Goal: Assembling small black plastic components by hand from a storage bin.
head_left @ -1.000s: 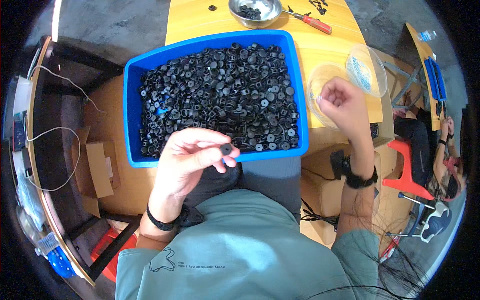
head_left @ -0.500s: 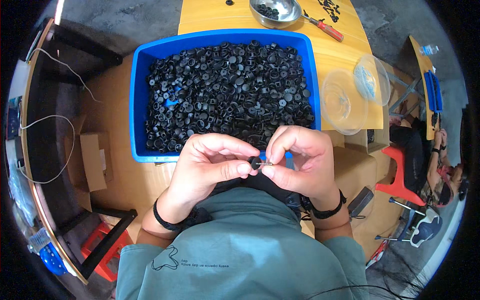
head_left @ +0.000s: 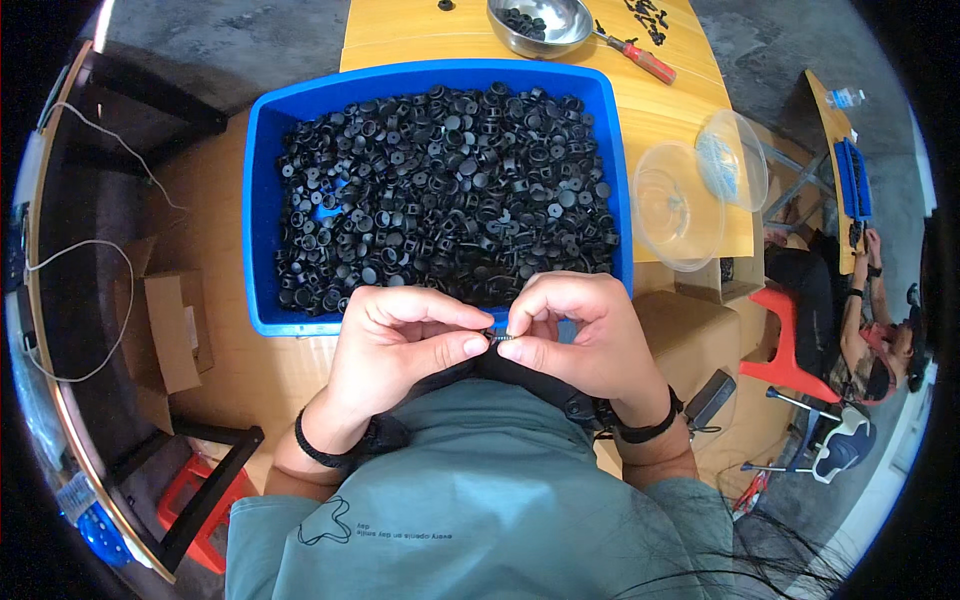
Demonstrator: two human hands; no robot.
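Note:
Close to the front wall of a blue bin [head_left: 437, 70], my two hands meet fingertip to fingertip. A small black plastic piece [head_left: 489, 334] is pinched between the thumb and forefinger of my left hand [head_left: 395, 345], mostly covered by them. My right hand [head_left: 585, 330] is closed on a small metal coil spring [head_left: 502, 338], whose left end meets the black piece. Whether the spring sits inside the piece or only against it, I cannot tell. Beyond my hands, many loose black plastic caps [head_left: 440, 190] fill the bin.
Two clear plastic bowls [head_left: 680, 250] stand right of the bin, one containing fine bluish-silver bits. Farther back on the wooden table [head_left: 670, 110] are a metal bowl [head_left: 515, 42], a red-handled screwdriver [head_left: 652, 62] and small black parts [head_left: 650, 18]. Another person [head_left: 860, 345] sits at far right, near a red stool [head_left: 780, 350].
My hands have drawn closer together. Less of the spring and of the black piece shows between my fingers now. The whole view has shifted slightly.

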